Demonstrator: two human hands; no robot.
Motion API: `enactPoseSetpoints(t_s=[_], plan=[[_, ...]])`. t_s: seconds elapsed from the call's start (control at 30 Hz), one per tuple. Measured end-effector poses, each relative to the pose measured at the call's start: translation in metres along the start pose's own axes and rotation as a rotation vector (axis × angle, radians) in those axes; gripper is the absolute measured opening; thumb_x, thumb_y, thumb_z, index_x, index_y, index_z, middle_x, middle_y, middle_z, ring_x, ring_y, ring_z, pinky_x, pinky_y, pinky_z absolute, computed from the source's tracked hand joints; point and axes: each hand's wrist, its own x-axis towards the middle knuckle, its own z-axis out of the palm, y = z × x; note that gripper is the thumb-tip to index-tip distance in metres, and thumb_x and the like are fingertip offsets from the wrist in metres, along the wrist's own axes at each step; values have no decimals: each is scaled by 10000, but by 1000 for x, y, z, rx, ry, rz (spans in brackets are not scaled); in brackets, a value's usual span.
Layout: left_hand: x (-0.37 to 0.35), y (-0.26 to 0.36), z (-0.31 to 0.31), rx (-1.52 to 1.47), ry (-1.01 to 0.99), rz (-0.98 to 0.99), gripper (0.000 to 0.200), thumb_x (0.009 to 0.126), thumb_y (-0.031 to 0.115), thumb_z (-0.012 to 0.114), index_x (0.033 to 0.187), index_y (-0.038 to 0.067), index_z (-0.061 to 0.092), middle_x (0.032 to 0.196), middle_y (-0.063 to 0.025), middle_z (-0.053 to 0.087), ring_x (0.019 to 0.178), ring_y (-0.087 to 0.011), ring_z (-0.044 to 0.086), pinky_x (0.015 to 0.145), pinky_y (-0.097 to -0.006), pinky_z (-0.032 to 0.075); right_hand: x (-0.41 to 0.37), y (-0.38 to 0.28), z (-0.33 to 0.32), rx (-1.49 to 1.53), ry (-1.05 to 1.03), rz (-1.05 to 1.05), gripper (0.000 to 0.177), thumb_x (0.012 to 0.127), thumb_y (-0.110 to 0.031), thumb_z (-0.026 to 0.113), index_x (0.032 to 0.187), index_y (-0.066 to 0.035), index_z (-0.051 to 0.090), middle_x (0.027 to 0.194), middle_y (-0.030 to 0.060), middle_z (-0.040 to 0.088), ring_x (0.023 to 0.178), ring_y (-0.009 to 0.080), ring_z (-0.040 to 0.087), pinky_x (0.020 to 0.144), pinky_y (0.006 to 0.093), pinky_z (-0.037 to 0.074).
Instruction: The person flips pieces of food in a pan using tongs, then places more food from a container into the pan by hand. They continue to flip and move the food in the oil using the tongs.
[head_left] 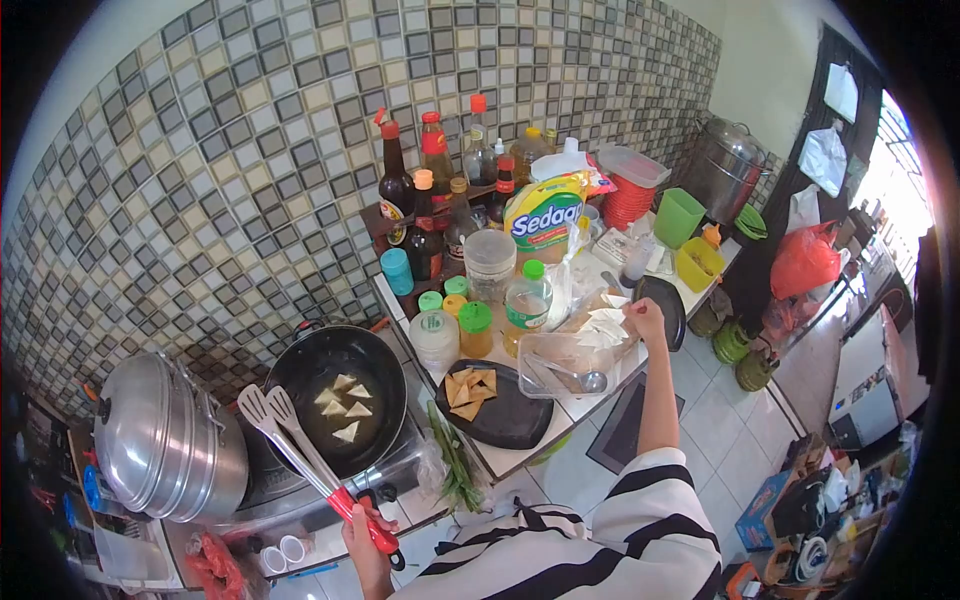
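Observation:
My left hand (368, 545) is wrapped around the red handle of a pair of metal tongs (305, 455) with slotted ends, held over the stove's front. The slotted ends reach the near left rim of a black wok (385, 410). Several pale triangular pastries (346, 432) lie in oil inside it. Off to the right, my right hand (645, 318) pinches at the edge of a pile of uncooked, folded triangular pastries (604, 328). Between the hands, browned triangular pastries (470, 392) sit on a black plate (515, 425).
A clear container (535, 385) with a spoon stands beside the black plate. Bottles (395, 180), jars and a Sedaap pouch (540, 225) crowd the back of the table. A large steamer pot (165, 445) stands left of the wok. Green leaves (458, 470) lie between stove and table.

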Motion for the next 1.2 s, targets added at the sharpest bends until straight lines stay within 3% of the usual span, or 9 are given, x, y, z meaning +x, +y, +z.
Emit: enactPoseSetpoints(t_s=[0.2,0.33,0.47,0.53,0.7,0.87,0.97,1.1,1.2], plan=[[2,8,-5,-12,5,-4,301,898,303,446,780,28,482,556,-49,482,468,-140,486,526,-298,476,-6,8,-5,154,-112,-19,233,614,-137,729,771,-23,599,640,26,558,591,111,502,560,241,423],[5,10,-11,16,8,9,318,899,322,434,765,37,480,546,-40,474,467,-144,493,527,-294,468,-11,3,-12,0,-223,26,233,617,-122,711,802,-12,620,657,38,581,599,107,523,570,244,435],[5,10,-22,-28,2,-9,288,902,286,437,774,31,483,561,-54,497,491,-142,514,545,-298,478,-8,17,-14,-4,-67,-2,173,668,-117,657,806,-17,628,666,39,605,597,107,550,549,253,445],[7,10,-30,-15,1,-9,283,903,274,431,777,27,482,557,-67,513,488,-150,526,556,-295,476,-24,-29,-27,-275,82,-245,149,665,-110,623,783,-19,620,681,87,610,633,160,589,604,280,461],[3,14,-45,56,34,-10,323,898,314,433,775,20,486,547,-55,509,486,-129,527,571,-302,497,-92,-196,-34,47,-39,-319,176,741,-71,597,904,-10,570,712,47,571,599,97,499,564,241,417],[1,11,-61,50,53,-5,322,898,311,432,777,19,489,555,-64,524,489,-143,536,582,-311,498,-168,-307,63,221,-545,-531,225,734,-89,603,945,-29,555,729,30,580,620,94,518,563,238,423],[-2,14,-68,39,69,7,319,897,307,435,773,18,489,554,-72,525,484,-156,537,578,-314,494,-210,-316,183,215,-912,-717,167,682,-128,595,825,-48,559,694,124,585,667,245,595,569,337,446],[-7,15,-79,23,77,7,279,891,273,452,778,21,490,551,-79,534,496,-170,559,580,-307,489,-279,-334,286,-265,-1079,-923,165,687,-104,564,844,-60,590,807,176,607,814,330,598,687,429,481],[-12,19,-82,58,76,-18,268,889,256,456,785,11,491,561,-82,537,510,-174,563,588,-301,484,-312,-321,356,-322,-1052,-953,162,698,-122,546,845,-78,597,828,168,607,817,338,594,671,440,479]])
